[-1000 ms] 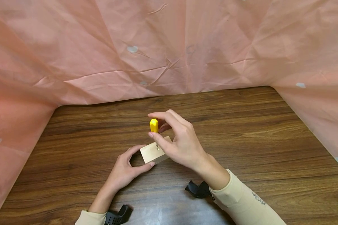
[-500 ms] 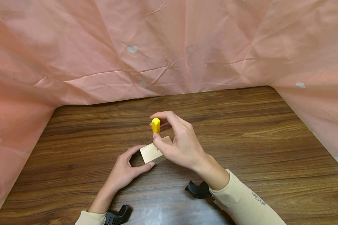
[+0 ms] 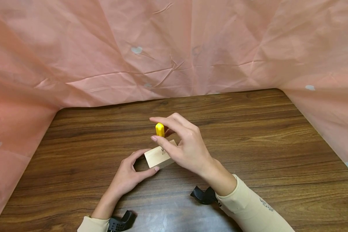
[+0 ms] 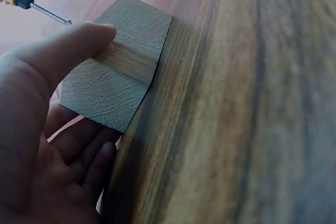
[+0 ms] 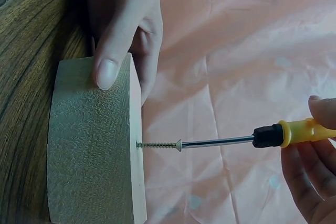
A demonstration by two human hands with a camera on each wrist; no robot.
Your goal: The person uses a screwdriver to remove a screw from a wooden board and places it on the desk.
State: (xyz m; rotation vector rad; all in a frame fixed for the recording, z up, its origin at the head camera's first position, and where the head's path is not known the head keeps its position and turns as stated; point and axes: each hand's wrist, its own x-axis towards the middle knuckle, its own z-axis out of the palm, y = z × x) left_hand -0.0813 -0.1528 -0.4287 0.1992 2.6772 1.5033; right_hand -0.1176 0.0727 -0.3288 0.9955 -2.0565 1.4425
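Observation:
A pale wooden block (image 3: 155, 158) rests on the table, and my left hand (image 3: 127, 175) grips its left end, thumb on the near side and fingers on the far side. From the block's upper face a screw (image 5: 160, 145) sticks straight up, most of its threaded shank showing. The tip of a screwdriver (image 5: 226, 141) with a yellow handle and black collar meets the screw's head, in line with it. My right hand (image 3: 188, 148) holds that handle between thumb and fingers, index finger stretched out past it. In the left wrist view my left thumb (image 4: 79, 45) lies across the block's side.
The brown wood-grain table (image 3: 264, 138) spreads around both hands. A pink curtain (image 3: 162, 48) with pale hearts encloses its back and sides. Black wrist mounts (image 3: 203, 195) sit at both beige sleeves, close over the tabletop.
My right thumb and index finger close round the yellow handle and roll it, then spread back along it. The handle shifts slightly in place; the left hand and block stay put.

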